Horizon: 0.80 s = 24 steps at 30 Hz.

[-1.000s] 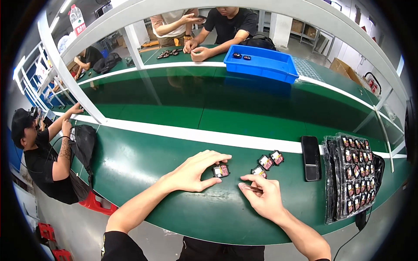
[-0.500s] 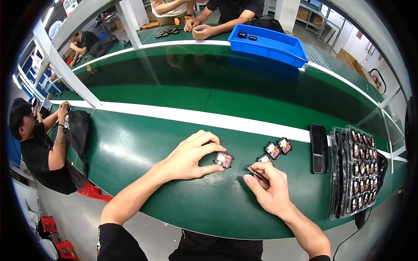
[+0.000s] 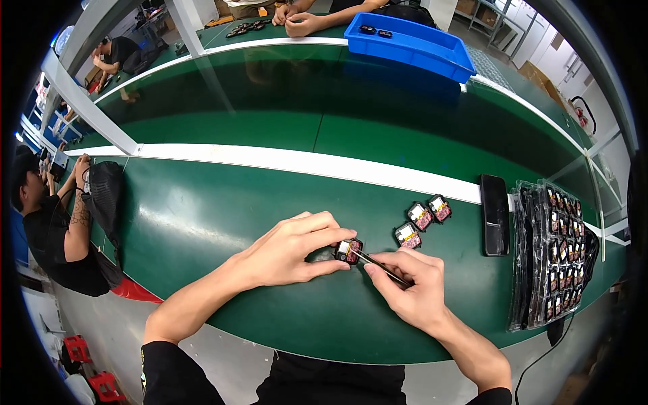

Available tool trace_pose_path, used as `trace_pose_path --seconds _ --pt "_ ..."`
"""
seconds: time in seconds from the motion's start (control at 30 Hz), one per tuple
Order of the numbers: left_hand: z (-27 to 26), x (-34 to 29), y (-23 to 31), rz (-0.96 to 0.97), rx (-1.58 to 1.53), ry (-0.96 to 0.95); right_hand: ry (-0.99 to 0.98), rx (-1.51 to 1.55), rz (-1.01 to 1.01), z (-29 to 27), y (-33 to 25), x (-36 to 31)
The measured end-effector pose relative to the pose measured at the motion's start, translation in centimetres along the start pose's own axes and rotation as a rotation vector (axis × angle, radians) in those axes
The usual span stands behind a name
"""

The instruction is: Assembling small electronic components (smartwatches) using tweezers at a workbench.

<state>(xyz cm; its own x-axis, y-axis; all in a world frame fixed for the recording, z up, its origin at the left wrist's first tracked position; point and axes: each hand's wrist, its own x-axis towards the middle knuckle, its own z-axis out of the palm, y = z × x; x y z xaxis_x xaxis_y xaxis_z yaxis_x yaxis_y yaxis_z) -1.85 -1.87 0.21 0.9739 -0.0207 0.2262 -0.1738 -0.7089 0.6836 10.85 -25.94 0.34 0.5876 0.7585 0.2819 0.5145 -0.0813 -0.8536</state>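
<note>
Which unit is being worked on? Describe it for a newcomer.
On the near green table, find the black phone, then the three loose units to its left. Farther left, a similar small unit sits between thumb and fingers of the left hand. Only that one has tweezers, held in the right hand, pointed at it.

This is a workshop (long green workbench (image 3: 202, 209), blue bin (image 3: 405, 58)).

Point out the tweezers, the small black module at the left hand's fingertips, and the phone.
Tweezers (image 3: 382, 268): head view, on the shaft.
Small black module (image 3: 345, 252): head view, on its top face.
Phone (image 3: 495, 216): head view, middle of its dark upper face.
</note>
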Motion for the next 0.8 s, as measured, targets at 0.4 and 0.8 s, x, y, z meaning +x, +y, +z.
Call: trace_pose_path --seconds 0.4,0.8 --pt "0.1 0.1 -0.8 0.181 0.071 0.031 -0.019 0.011 0.070 -0.4 0.5 0.1" --pt "0.0 0.4 -1.3 0.219 0.014 0.027 -0.098 0.144 0.167 -0.6 0.9 0.3"
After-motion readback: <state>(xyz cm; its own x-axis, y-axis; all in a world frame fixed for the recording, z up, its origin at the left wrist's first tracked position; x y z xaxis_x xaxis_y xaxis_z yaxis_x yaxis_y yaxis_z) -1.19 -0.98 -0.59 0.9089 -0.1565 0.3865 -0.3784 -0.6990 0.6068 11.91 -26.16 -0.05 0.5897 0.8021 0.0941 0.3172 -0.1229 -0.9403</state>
